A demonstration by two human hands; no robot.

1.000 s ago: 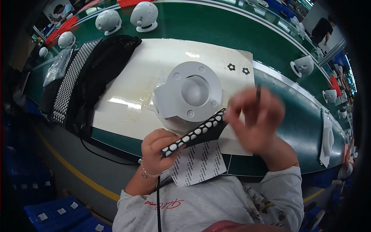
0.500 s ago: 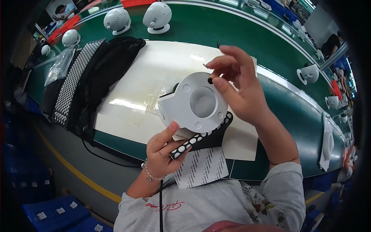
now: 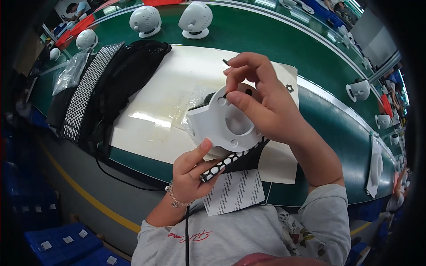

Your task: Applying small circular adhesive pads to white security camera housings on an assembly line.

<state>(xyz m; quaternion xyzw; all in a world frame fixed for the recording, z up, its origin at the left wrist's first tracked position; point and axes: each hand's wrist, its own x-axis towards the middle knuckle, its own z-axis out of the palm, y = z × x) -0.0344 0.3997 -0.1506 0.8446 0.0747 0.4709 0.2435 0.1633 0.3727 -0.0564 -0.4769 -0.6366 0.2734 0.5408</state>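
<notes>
My left hand steadies a white plastic device, its ring-shaped base turned up, the thumb against its lower edge. The same hand's fingers hold a black strip with white dots below the base. Over the base, my right hand has thumb and forefinger closed on a small black round pad, at the edge of a round recess. Another black pad sits on the base's upper right, partly behind my fingers. A further recess shows bare; my hand hides the ring's right side.
White round-headed devices on stands line the green belt. A black mesh bag and a clear plastic bag lie left on the cream board. A printed paper sheet lies before me. Blue bins stand lower left.
My right hand has moved left across the base, from its upper right to the upper-left recess. A black pad now shows on the upper right. The device has tilted slightly.
</notes>
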